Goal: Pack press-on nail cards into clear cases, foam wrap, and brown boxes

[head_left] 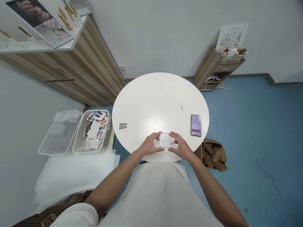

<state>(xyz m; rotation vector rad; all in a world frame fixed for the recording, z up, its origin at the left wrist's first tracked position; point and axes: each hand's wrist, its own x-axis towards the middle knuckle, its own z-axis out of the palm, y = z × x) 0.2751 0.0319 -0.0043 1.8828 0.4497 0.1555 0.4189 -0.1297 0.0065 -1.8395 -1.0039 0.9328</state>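
Observation:
A small clear plastic box [166, 140] is held between my two hands at the near edge of the white oval table [156, 91]. My left hand [151, 144] grips its left side, thumb below and fingers above. On the right side, my right hand [180, 146] holds it the same way, some fingertips visible through the plastic. Toward the table's left lies a small card of dark, patterned pieces [123, 126]. A purple, pixelated rectangular item [196, 125] rests near the right edge.
Left of the table are a white basket of cards [109, 127] and a basket of clear plastic boxes [62, 132], beside white sheets [75, 171]. A carton of brown boxes [214, 156] stands at the lower right. Wooden cabinets [94, 63] stand behind.

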